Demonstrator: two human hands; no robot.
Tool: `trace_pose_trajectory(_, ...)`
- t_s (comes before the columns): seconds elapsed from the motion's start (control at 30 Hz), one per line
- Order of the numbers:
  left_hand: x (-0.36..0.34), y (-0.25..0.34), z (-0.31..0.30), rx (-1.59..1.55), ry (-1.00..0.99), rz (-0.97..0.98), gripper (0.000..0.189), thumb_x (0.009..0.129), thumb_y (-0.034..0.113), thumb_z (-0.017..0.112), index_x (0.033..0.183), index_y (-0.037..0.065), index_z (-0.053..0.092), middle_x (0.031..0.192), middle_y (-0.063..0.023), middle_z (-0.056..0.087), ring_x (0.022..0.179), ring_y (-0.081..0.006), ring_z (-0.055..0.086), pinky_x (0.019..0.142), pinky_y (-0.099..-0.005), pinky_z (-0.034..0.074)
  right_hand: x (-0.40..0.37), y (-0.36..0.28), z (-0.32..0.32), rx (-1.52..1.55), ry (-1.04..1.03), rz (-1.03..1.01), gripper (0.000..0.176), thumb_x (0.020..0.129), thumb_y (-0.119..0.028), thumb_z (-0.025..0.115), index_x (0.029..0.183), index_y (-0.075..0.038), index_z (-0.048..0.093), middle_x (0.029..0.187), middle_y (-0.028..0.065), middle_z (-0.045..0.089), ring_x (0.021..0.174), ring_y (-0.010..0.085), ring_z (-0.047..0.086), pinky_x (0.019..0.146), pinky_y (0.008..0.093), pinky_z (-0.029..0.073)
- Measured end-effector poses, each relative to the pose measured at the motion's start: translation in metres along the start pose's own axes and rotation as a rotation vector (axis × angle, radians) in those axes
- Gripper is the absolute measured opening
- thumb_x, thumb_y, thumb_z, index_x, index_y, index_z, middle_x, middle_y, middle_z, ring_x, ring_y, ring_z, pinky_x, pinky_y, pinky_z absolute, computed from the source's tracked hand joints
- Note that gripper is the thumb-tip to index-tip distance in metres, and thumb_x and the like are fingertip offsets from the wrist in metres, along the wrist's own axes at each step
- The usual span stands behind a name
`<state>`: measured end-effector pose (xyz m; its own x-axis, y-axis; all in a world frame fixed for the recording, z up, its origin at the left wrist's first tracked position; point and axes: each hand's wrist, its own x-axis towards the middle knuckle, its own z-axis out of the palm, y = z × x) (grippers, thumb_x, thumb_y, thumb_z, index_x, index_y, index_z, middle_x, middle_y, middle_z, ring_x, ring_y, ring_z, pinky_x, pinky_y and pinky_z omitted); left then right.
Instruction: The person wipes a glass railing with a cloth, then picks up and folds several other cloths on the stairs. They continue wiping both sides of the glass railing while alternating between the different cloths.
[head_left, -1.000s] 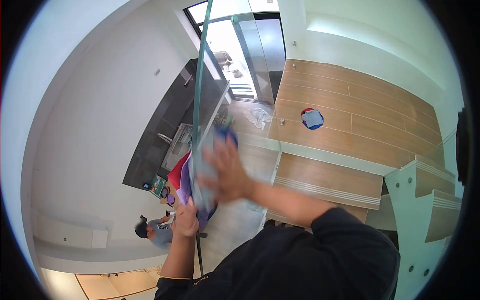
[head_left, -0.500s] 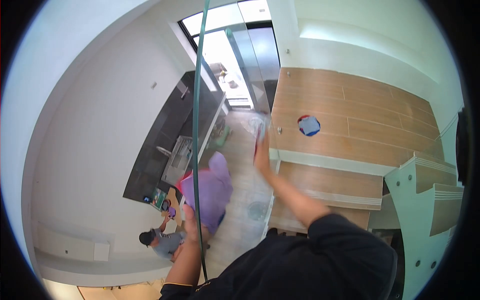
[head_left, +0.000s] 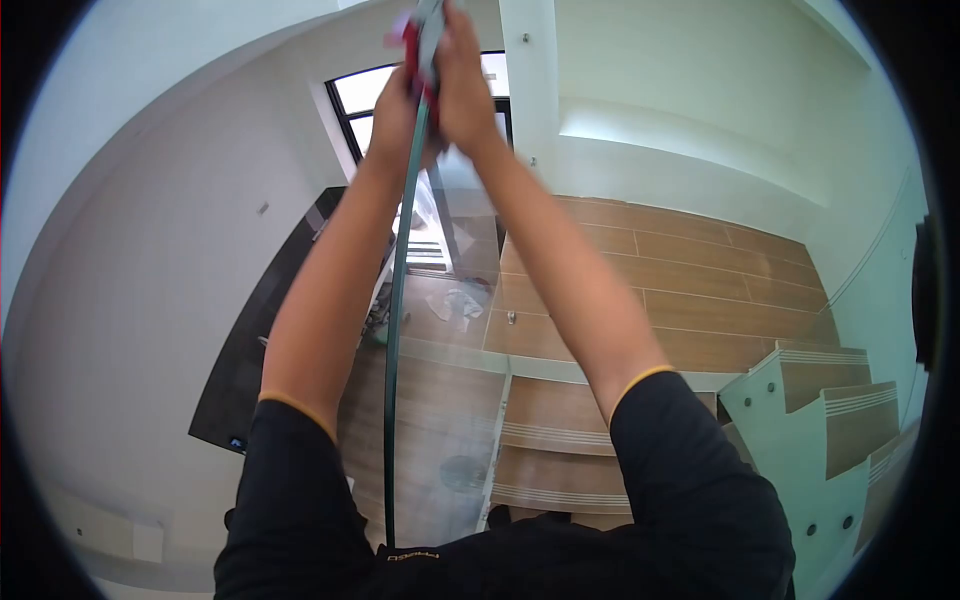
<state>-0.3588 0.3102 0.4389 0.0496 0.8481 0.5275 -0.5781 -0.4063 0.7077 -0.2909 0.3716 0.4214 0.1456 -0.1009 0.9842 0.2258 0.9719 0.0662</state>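
A tall glass railing panel (head_left: 394, 300) runs edge-on up the middle of the view, its green edge toward me. Both my arms reach up along it, one on each side. My left hand (head_left: 397, 105) and my right hand (head_left: 462, 90) meet at the top of the glass, pressed against it with a red and pale cloth (head_left: 418, 35) bunched between them. Which hand grips the cloth is hard to tell; both touch it.
Wooden stair treads (head_left: 560, 440) and a wooden landing (head_left: 680, 290) lie below at right. White stair stringers with steps (head_left: 830, 410) stand at far right. A crumpled cloth (head_left: 458, 300) lies on the lower floor, near a dark counter (head_left: 250, 350) and a window (head_left: 370, 100).
Both hands have gone up from mid-panel to the top edge of the glass, taking the cloth along. My view has tilted upward; the person downstairs is out of sight.
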Motion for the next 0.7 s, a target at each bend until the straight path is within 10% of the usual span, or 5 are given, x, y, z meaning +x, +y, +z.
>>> trace_pose_trajectory(0.13, 0.044, -0.025, -0.033, 0.390, -0.128, 0.352, 0.037, 0.103, 0.028, 0.036, 0.128, 0.003, 0.047, 0.118, -0.0100, 0.058, 0.109, -0.0204, 0.057, 0.095, -0.0348, 0.046, 0.024, 0.031, 0.009, 0.071, -0.021, 0.269, 0.043, 0.100, -0.009, 0.032, 0.140, 0.005, 0.035, 0.151, 0.0266, 0.027, 0.140, 0.0470, 0.023, 0.114, 0.0544, 0.015)
trace_pose_trajectory(0.27, -0.063, -0.070, -0.050, 0.123, -0.071, 0.118, 0.052, 0.103, 0.036, 0.031, 0.148, 0.008, 0.029, 0.145, -0.0078, 0.041, 0.132, -0.0218, 0.043, 0.107, -0.0365, 0.038, -0.033, -0.045, -0.017, 0.072, 0.010, 0.011, 0.045, 0.099, -0.009, 0.031, 0.142, 0.003, 0.034, 0.152, 0.0274, 0.025, 0.140, 0.0476, 0.021, 0.115, 0.0537, 0.014)
trace_pose_trajectory(0.57, -0.442, -0.152, -0.132, 0.327, 0.377, -0.506, 0.064, 0.097, 0.038, 0.044, 0.149, 0.004, 0.028, 0.151, -0.0102, 0.033, 0.136, -0.0245, 0.037, 0.114, -0.0386, 0.028, -0.305, -0.314, -0.122, 0.359, -0.397, 0.749, 0.060, 0.094, -0.039, 0.042, 0.147, -0.013, 0.034, 0.155, 0.0279, 0.016, 0.141, 0.0550, 0.009, 0.109, 0.0669, 0.009)
trace_pose_trajectory(0.7, -0.402, -0.126, -0.131, 0.308, 0.353, -0.389, 0.068, 0.093, 0.037, 0.053, 0.146, 0.001, 0.032, 0.150, -0.0130, 0.036, 0.134, -0.0264, 0.040, 0.113, -0.0399, 0.028, -0.247, -0.243, -0.093, 0.309, -0.285, 0.608, 0.061, 0.094, -0.042, 0.041, 0.148, -0.014, 0.034, 0.155, 0.0270, 0.018, 0.142, 0.0525, 0.009, 0.110, 0.0650, 0.008)
